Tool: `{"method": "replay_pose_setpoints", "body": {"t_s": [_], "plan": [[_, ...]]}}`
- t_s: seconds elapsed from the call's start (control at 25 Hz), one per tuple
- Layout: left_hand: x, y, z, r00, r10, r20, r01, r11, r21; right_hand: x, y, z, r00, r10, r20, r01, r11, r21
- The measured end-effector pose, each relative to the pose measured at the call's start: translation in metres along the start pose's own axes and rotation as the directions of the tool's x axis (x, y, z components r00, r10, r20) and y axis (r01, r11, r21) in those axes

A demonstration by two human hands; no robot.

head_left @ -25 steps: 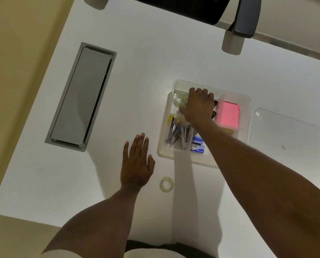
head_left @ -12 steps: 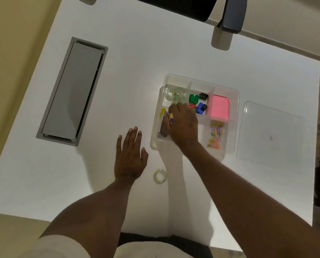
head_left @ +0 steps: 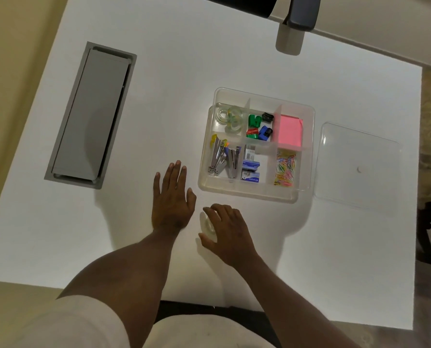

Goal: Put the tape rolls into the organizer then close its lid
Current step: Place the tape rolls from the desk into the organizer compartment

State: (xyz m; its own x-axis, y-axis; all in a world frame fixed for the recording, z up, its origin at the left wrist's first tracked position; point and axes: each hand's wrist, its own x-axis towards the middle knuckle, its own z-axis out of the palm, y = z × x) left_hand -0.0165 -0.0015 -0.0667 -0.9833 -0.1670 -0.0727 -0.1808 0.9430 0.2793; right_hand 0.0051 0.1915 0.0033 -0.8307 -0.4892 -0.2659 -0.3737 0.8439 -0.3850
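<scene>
The right hand (head_left: 228,232) is no longer inside the organizer (head_left: 307,114); it has pulled back toward the person and now sits over the loose tape roll (head_left: 208,227) on the white table (head_left: 159,71), fingers curled round it. The view is partly blocked by the fingers, so it may be gripping the roll or only touching it. With the hand gone, the organizer's near-left and far-middle compartments are uncovered, showing the staplers (head_left: 223,159) and the coloured sharpeners (head_left: 258,126). The clear rolls (head_left: 230,118) in the far-left compartment, half hidden a second ago, are now in plain sight.
</scene>
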Motion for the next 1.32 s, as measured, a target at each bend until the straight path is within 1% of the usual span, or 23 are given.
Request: {"method": "replay_pose_setpoints", "body": {"t_s": [0.12,0.28,0.44,0.56,0.68,0.84,0.92,0.96,1.08,1.12,1.2,1.32], "plan": [[-0.001,0.0,0.0,1.0,0.007,-0.006,-0.007,1.0,-0.016,-0.012,0.006,0.003,0.999,0.02,0.034,-0.019,1.0,-0.015],[-0.001,-0.001,-0.001,1.0,0.006,-0.005,-0.006,1.0,-0.014,-0.014,0.009,0.003,1.0,-0.02,-0.001,0.02,0.998,-0.056],[0.0,0.0,-0.001,1.0,0.008,0.0,-0.008,1.0,-0.012,0.003,0.009,-0.009,0.997,-0.05,-0.062,0.049,0.999,-0.007],[-0.001,0.0,0.0,1.0,0.004,-0.001,-0.004,1.0,-0.008,0.034,0.011,-0.033,0.991,-0.07,-0.117,0.071,0.997,0.002],[-0.001,-0.001,0.001,1.0,0.007,-0.011,-0.007,1.0,-0.014,0.079,0.017,-0.069,0.984,-0.057,-0.169,0.062,0.998,0.02],[-0.002,-0.001,0.001,0.999,0.021,-0.03,-0.021,0.999,-0.024,0.138,0.028,-0.116,0.96,0.028,-0.277,0.003,0.994,0.109],[-0.002,-0.001,0.001,1.0,0.015,-0.014,-0.015,1.0,-0.025,0.162,0.035,-0.136,0.948,0.071,-0.311,-0.036,0.992,0.119],[-0.001,-0.001,0.002,1.0,0.01,-0.006,-0.01,1.0,-0.019,0.173,0.039,-0.144,0.946,0.081,-0.315,-0.056,0.995,0.089],[-0.001,-0.001,0.003,1.0,0.001,0.007,-0.001,1.0,-0.02,0.201,0.05,-0.157,0.958,0.089,-0.272,-0.13,0.982,-0.14],[-0.001,-0.001,0.003,1.0,0.002,0.009,-0.001,1.0,-0.022,0.208,0.052,-0.158,0.963,0.09,-0.252,-0.141,0.971,-0.191],[-0.001,-0.001,0.003,1.0,-0.001,0.011,0.001,1.0,-0.031,0.221,0.053,-0.156,0.973,0.073,-0.219,-0.129,0.959,-0.252],[-0.002,-0.001,0.003,1.0,-0.014,0.025,0.015,0.999,-0.041,0.235,0.052,-0.148,0.987,0.026,-0.156,-0.073,0.949,-0.305]]}}
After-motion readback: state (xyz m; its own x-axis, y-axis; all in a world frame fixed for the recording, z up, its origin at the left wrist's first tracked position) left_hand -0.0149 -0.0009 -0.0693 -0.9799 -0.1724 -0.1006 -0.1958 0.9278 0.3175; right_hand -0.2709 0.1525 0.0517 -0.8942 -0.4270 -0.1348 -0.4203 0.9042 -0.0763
